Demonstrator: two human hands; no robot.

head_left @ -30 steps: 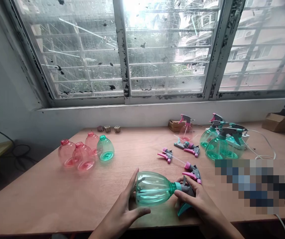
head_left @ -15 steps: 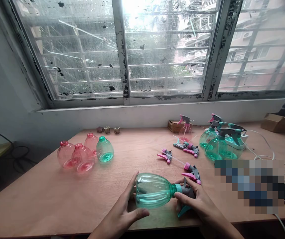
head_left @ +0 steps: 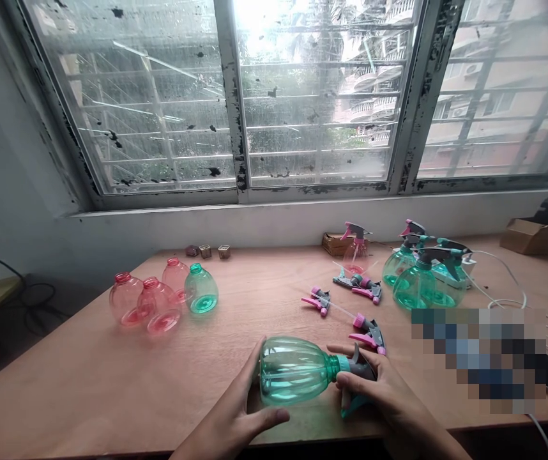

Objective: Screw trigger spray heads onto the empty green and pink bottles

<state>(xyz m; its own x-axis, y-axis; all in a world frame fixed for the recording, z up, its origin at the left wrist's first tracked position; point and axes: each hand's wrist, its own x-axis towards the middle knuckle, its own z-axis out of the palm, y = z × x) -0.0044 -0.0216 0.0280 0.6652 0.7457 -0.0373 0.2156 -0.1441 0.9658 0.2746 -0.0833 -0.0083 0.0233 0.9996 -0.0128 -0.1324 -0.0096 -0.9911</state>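
A clear green spray bottle [head_left: 293, 374] lies on its side in the air over the table's front part, its neck to the right. My left hand [head_left: 240, 402] cups its base, fingers behind it and thumb held out below. At the neck, my right hand [head_left: 384, 386] grips the grey and teal trigger sprayer [head_left: 343, 365], thumb near the collar and a finger reaching behind the neck. The sprayer's tube shows faintly inside the bottle. Just beyond the right hand lies a pink and grey trigger sprayer [head_left: 368, 333]; another pink sprayer [head_left: 319, 300] is farther back.
Open pink bottles [head_left: 158, 306] and one open green bottle [head_left: 201, 291] stand at the left. More sprayers [head_left: 360, 287] lie near a pink spray bottle [head_left: 356, 255]. Green spray bottles [head_left: 415, 284] stand at the right, beside white cables [head_left: 518, 281] and a cardboard box [head_left: 540, 236].
My right fingers have shifted, one now stretching farther left behind the neck. The bottle has turned slightly about its length and sits a little lower; my left hand keeps its cupped hold.
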